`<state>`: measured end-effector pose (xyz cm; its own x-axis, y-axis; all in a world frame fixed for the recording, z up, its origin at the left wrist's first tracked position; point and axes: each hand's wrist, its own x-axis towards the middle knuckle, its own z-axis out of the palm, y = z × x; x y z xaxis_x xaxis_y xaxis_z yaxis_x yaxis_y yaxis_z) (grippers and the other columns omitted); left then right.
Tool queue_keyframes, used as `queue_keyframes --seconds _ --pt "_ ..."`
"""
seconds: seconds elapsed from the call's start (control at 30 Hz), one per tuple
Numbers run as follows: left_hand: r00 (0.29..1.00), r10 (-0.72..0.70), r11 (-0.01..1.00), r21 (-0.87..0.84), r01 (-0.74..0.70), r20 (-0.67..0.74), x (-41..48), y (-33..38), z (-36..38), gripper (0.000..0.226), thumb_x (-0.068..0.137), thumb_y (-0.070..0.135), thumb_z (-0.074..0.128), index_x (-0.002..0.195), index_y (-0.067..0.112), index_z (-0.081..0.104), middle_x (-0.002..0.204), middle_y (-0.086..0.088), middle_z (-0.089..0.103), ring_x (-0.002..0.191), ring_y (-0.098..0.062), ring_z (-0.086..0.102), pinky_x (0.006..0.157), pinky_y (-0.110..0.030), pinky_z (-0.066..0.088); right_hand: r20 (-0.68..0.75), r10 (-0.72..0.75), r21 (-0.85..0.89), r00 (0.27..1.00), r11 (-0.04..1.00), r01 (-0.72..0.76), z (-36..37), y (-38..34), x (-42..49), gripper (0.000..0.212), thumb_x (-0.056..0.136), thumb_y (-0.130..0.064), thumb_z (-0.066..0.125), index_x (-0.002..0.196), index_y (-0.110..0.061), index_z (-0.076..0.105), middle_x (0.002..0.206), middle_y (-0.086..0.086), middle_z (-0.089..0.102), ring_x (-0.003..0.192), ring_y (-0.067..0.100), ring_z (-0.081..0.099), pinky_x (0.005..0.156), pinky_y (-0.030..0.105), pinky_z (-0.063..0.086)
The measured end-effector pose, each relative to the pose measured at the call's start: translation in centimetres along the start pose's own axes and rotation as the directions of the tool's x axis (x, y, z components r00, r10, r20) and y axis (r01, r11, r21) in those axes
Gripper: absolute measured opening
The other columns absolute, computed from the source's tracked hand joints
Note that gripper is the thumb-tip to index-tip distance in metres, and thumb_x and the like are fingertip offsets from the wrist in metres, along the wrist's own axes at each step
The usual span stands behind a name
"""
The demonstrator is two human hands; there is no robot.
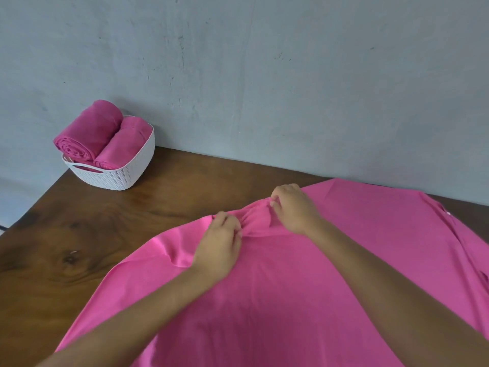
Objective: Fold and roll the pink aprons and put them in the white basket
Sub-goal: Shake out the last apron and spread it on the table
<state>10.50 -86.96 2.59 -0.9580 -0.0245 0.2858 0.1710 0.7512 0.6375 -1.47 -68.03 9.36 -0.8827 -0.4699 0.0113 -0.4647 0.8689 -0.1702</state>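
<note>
A large pink apron (330, 260) lies spread over the right and near part of the wooden table (119, 221). Its far left edge is bunched up between my hands. My left hand (219, 245) grips the gathered fabric with curled fingers. My right hand (293, 207) pinches the same bunch just to the right, a little farther away. At the table's far left corner stands the white basket (124, 173), holding two rolled pink aprons (90, 131) side by side.
A grey-blue wall (264, 75) runs directly behind the table. The table's left edge runs diagonally from the basket toward the near left. Bare brown wood shows between the basket and the apron.
</note>
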Motion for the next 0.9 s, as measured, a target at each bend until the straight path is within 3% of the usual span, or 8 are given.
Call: queue_keyframes --seconds 0.07,0.2,0.27,0.37,0.53,0.6,0.73,0.9 --pt "0.997 -0.05 0.992 -0.119 0.044 -0.053 1.1 -0.1 -2.2 0.014 0.093 0.004 0.061 0.089 0.018 0.06 0.101 0.004 0.054 0.086 -0.003 0.053 0.079 -0.009 0.039 -0.07 0.031 0.093 0.997 0.995 -0.024 -1.3 -0.2 -0.2 0.013 0.103 -0.024 0.051 0.098 -0.015 0.06 0.104 -0.002 0.064 0.11 0.023 0.052 0.089 0.043 0.048" --pt "0.979 -0.2 0.947 -0.264 0.182 -0.042 3.9 -1.2 -6.5 0.011 0.097 0.011 0.063 0.089 0.018 0.062 0.089 0.005 0.067 0.085 -0.006 0.061 0.076 -0.018 0.047 -0.135 0.114 0.33 0.984 0.942 -0.064 -3.5 -1.2 0.5 0.01 0.102 -0.022 0.051 0.098 -0.017 0.058 0.089 -0.022 0.067 0.085 0.012 0.063 0.076 0.037 0.052" --pt "0.967 -0.255 0.93 -0.278 0.24 -0.021 5.3 -2.3 -8.1 0.009 0.098 0.014 0.062 0.091 0.019 0.062 0.091 0.005 0.069 0.089 -0.008 0.063 0.078 -0.018 0.046 -0.135 0.139 0.458 0.981 0.887 -0.062 -4.1 -2.0 1.0 0.008 0.102 -0.021 0.051 0.097 -0.022 0.056 0.097 -0.022 0.072 0.072 0.008 0.065 0.067 0.034 0.053" --pt "0.949 -0.315 0.913 -0.283 0.294 -0.032 7.3 -4.6 -9.5 0.01 0.098 0.014 0.06 0.091 0.02 0.061 0.094 0.0 0.069 0.092 -0.015 0.063 0.076 -0.025 0.044 -0.154 0.135 0.54 0.979 0.841 -0.031 -4.9 -3.8 1.3 0.008 0.101 -0.02 0.054 0.096 -0.025 0.059 0.094 -0.016 0.073 0.07 0.002 0.064 0.058 0.021 0.046" --pt "0.933 -0.352 0.912 -0.2 0.359 0.072 8.9 -7.8 -10.5 0.017 0.093 0.005 0.062 0.105 0.017 0.057 0.098 -0.003 0.067 0.094 -0.02 0.064 0.076 -0.028 0.048 -0.178 0.078 0.592 0.981 0.805 0.044 -5.1 -6.9 1.2 0.006 0.099 -0.023 0.06 0.099 -0.02 0.065 0.087 -0.01 0.073 0.074 -0.002 0.064 0.064 0.009 0.044" --pt "0.947 -0.285 0.952 -0.067 0.298 0.148 8.5 -8.1 -9.7 0.03 0.088 0.007 0.068 0.113 0.017 0.056 0.106 -0.004 0.065 0.09 -0.018 0.062 0.078 -0.029 0.048 -0.15 0.063 0.597 0.987 0.801 0.04 -4.1 -7.5 1.2 0.006 0.099 -0.023 0.06 0.099 -0.021 0.066 0.086 -0.009 0.073 0.072 0.001 0.066 0.065 0.012 0.047" --pt "0.996 -0.072 0.99 0.123 0.064 0.057 7.1 -7.9 -6.8 0.044 0.086 0.019 0.074 0.125 0.019 0.054 0.121 -0.001 0.052 0.108 -0.018 0.049 0.096 -0.032 0.044 -0.111 0.104 0.625 0.988 0.78 -0.012 -2.5 -8.0 1.2 0.008 0.098 -0.019 0.059 0.099 -0.021 0.067 0.086 -0.01 0.073 0.076 -0.003 0.067 0.068 0.01 0.046" --pt "0.98 0.197 0.974 0.108 -0.198 0.02 6.9 -6.8 -4.9 0.02 0.088 0.007 0.068 0.099 0.019 0.057 0.096 0.006 0.052 0.085 -0.018 0.049 0.076 -0.034 0.046 -0.057 0.211 0.732 0.976 0.673 -0.103 -2.9 -8.2 2.3 0.014 0.09 -0.006 0.057 0.097 -0.013 0.067 0.087 -0.002 0.075 0.062 0.003 0.067 0.059 0.014 0.046"
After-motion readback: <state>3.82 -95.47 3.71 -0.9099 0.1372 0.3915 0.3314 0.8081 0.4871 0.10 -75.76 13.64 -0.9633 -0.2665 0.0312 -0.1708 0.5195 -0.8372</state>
